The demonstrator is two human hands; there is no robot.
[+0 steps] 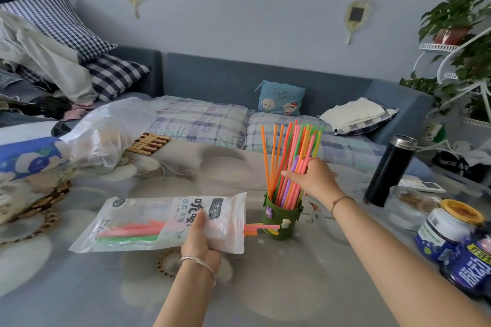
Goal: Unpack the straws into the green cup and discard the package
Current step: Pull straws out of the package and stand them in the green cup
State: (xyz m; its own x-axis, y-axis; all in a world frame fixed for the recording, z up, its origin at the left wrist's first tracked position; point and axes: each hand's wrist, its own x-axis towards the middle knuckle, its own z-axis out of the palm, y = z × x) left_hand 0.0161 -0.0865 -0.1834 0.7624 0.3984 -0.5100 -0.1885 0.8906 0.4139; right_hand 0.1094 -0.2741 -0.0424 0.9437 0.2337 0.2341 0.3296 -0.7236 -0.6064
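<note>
The left hand point(198, 240) holds the package point(159, 223) above the table point(79, 287), with the thumb pressed on its printed front and the other fingers hidden under it, so the grip is closed on the bag near its right, open end. The package lies almost flat, its long side running left to right, and most of it stretches to the left of the hand. Inside it some pink, orange and green straws are visible through the plastic, and a few pink and orange straw ends point(261, 228) stick out of the opening on the right, reaching just in front of the cup point(281, 218). The green cup stands upright on the table, just right of the package mouth, and it has small figures on its side. It is full of straws point(289, 159) in orange, pink, green, yellow and purple, which stand up and spread a little like a fan. The right hand point(314, 179) is at the middle height of this bunch, on its right side, fingers curled against the straws and the thumb pointing left across them; the hand seems closed around part of the bunch. A black bottle point(390, 170) stands well to the right of the cup, and blue jars point(446, 231) are at the right table edge.
</note>
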